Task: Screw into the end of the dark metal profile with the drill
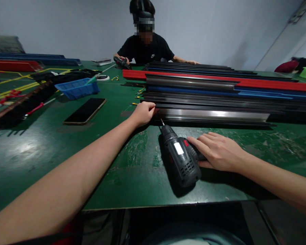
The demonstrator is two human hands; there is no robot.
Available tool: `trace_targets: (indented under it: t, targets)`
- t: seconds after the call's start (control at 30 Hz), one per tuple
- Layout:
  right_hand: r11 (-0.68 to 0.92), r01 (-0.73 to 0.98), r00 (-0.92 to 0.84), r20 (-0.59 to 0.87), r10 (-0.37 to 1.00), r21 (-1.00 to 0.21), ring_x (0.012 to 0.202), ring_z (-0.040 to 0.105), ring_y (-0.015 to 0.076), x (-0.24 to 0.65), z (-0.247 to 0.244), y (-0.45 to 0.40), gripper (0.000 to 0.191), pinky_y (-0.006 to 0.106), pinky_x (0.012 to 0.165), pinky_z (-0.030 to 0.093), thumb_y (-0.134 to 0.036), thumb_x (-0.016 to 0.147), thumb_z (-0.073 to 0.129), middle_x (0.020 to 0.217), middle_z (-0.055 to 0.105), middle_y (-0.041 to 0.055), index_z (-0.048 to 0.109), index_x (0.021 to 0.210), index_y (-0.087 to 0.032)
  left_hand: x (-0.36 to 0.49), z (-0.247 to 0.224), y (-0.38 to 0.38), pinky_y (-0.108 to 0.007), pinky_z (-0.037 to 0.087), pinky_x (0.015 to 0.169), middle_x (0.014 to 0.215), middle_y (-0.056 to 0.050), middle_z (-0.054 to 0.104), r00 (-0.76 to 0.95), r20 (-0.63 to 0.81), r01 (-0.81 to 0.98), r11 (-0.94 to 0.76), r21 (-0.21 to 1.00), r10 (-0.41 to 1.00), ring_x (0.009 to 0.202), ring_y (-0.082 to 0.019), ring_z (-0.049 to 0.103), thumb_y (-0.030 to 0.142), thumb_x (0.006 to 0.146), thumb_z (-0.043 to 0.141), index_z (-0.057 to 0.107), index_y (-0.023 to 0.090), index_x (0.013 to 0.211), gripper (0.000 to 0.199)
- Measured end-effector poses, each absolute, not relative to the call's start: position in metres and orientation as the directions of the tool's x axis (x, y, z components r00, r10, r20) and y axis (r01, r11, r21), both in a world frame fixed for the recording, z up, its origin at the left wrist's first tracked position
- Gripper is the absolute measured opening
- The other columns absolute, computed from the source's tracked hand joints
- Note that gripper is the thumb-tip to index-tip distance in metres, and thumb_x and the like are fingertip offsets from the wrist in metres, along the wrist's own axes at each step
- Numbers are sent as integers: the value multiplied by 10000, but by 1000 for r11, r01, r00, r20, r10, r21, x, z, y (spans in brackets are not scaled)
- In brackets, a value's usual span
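My right hand is wrapped round the handle of a black cordless drill, which lies on its side low over the green table. The drill's bit points away from me, towards the near end of a dark metal profile with a shiny silver face. At that profile's left end is my left hand, its fingers curled closed against the end. What the left fingertips pinch, if anything, is hidden. Short yellow-green wires stick out just beyond the left hand.
Black, blue and red profiles lie stacked across the table. Left are a phone, a blue tray and a red-handled screwdriver. Opposite, a person in a black shirt holds another drill.
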State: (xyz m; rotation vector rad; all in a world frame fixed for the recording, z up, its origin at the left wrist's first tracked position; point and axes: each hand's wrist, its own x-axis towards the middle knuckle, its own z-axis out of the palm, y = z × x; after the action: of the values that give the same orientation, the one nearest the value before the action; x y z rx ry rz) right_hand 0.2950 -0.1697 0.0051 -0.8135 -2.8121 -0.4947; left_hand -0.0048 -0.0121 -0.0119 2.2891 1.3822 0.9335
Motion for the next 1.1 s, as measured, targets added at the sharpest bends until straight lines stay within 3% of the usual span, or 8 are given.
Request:
trace_targets:
  t: [0.27,0.57,0.83,1.1]
  targets:
    - [754,608,-794,173,583,247,843,696,282,287,11,-174,634,377,766,496,-455,882,767,957,734,131,593,1363,-81,-7,-7,-13,-274,243,590,549,15,436,357,355,673,-501,544,864,585,-119,372,280,852,554,524,166,555,320]
    - [594,803,-595,8,804,46,831,722,324,224,28,-205,450,381,678,464,-493,884,698,940,745,138,663,1166,-145,-9,-8,-10,-259,293,595,542,5,474,339,379,658,-505,559,861,620,-140,428,320,827,569,545,175,567,298]
    - [675,736,-669,-220,710,-61,618,679,279,214,54,-167,530,348,531,335,-672,730,717,740,747,127,723,840,-154,-12,-10,-4,-251,292,585,551,17,447,393,348,628,-525,575,851,612,-125,403,329,847,539,514,177,567,320]
    - [596,769,-639,-278,717,-231,560,573,200,217,54,-163,498,315,482,293,-636,680,764,687,709,76,738,815,-158,-12,-5,-4,-263,292,590,564,22,425,414,321,637,-523,567,852,604,-121,398,312,849,521,485,181,562,317]
